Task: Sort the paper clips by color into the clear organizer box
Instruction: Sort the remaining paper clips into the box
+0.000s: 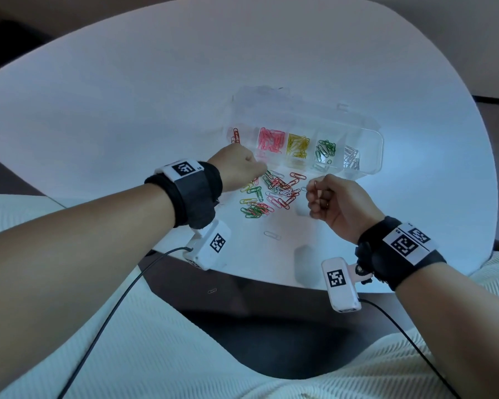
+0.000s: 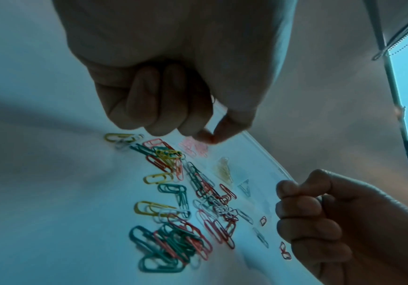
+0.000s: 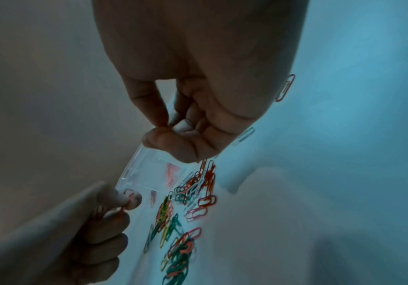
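Red wire paper clip [image 3: 130, 200] sits pinched in the left hand [image 1: 236, 165] beside the clear plastic organizer box [image 1: 370, 156], while the right hand [image 1: 334, 201] is curled, contents unclear.

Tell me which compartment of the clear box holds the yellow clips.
The middle compartment of the organizer box: yellow clips, with the pink compartment on its left and the green compartment on its right.

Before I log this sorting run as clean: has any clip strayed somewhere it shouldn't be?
Yes. One paper clip lies on the dark floor below the table edge, off the work surface. A pale clip also sits alone on the table, apart from the mixed pile. The organizer box compartments each look single-colored.
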A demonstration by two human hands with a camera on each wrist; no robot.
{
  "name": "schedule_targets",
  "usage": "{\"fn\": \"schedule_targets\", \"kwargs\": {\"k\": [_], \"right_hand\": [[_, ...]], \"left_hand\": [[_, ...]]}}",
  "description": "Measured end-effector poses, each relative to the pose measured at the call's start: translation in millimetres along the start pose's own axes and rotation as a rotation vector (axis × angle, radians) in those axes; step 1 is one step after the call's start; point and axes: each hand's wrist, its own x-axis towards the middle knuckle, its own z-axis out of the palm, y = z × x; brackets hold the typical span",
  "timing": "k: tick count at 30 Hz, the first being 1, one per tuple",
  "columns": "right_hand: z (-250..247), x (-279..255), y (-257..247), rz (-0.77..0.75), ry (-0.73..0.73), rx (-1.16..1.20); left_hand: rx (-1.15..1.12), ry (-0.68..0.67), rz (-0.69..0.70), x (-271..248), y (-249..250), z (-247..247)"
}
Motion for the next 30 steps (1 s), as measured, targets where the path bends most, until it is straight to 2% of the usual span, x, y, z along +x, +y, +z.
{"fn": "schedule_targets", "kwargs": {"k": [4,7,10,11,13,14,16,22,26,28,30], "right_hand": [[5,2,-4,-0.025,-0.004,-0.008],[7,5,-6,-0.009,0.005,0.071],[8,11,-5,-0.029,0.070,0.086],[8,14,-3,-0.071,0.127,-0.030],[8,18,0,-0.191,0.260,-0.440],[8,21,2,-0.254,0.304,-0.619],[7,27,6,-0.325,0.324,-0.815],[10,34,4,-0.341,0.374,-1.158],[15,31,-4,-0.261,0.391,-1.277],[15,31,-6,-0.217,0.378,-1.318],[15,29,-6,-0.193,0.368,-1.367]], "left_hand": [[-0.317,-0.215,-0.152,-8,9,-3],[-0.446,-0.331,-0.108,-11,13,-3],[-0.526,-0.330,-0.065,-10,15,3],[-0.538,-0.295,-0.062,-9,15,6],[-0.559,-0.260,-0.059,-8,14,10],[-0.585,-0.272,-0.064,-8,13,11],[-0.663,-0.312,-0.092,-7,12,13],[-0.780,-0.398,-0.110,-8,12,14],[-0.838,-0.468,-0.137,-8,15,11],[-0.788,-0.450,-0.137,-10,19,10],[-0.573,-0.376,-0.107,-13,24,10]]}}
